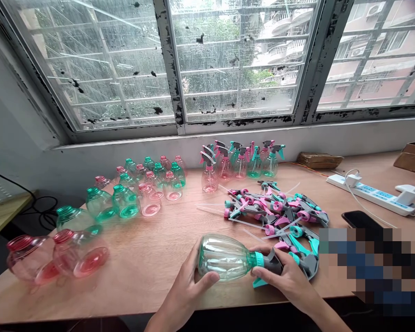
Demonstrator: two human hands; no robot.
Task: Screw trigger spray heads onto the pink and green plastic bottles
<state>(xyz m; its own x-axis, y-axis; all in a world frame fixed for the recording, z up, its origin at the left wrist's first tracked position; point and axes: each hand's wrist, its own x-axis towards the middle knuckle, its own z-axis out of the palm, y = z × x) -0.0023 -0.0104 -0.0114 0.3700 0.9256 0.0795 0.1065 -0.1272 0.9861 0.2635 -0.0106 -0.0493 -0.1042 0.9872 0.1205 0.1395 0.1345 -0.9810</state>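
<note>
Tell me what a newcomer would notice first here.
Probably the green bottle, held sideways at the front by the left hand, with the right hand on its sprayer. Behind it lies a pink, teal and grey heap of sprayers. Open pink and green bottles stand to the left.

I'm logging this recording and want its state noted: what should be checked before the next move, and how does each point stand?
1. Left hand holding the green bottle near its base: ok.
2. Right hand on the spray head: ok.
3. Turquoise collar at the bottle's neck: ok; whether fully tightened: cannot tell.
4. Bottle upright: not ok, it is held sideways, neck toward the right hand.
5. Right hand well apart from the loose spray heads: not ok, some lie right beside it.
6. Phone apart from both hands: ok.
</note>
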